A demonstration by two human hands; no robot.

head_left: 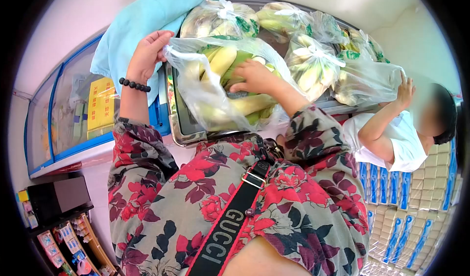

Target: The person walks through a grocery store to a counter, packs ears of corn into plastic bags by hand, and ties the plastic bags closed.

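A large clear plastic bag [196,102] with pale green and yellow vegetables [223,63] lies open in front of me, on a dark metal-edged surface [183,138]. My left hand [149,53], with a black bead bracelet on the wrist, pinches the bag's upper left edge. Inside the bag's mouth is my right hand [254,78], palm down over the vegetables, its fingers partly spread. Whether its fingertips grip anything is hard to see.
Tied bags of vegetables [313,63] stand behind and to the right. A person in white [391,134] at the right holds another clear bag [372,82]. A light blue cloth [129,31] drapes over a blue-framed glass case [58,109]. Wrapped packs [401,217] are stacked lower right.
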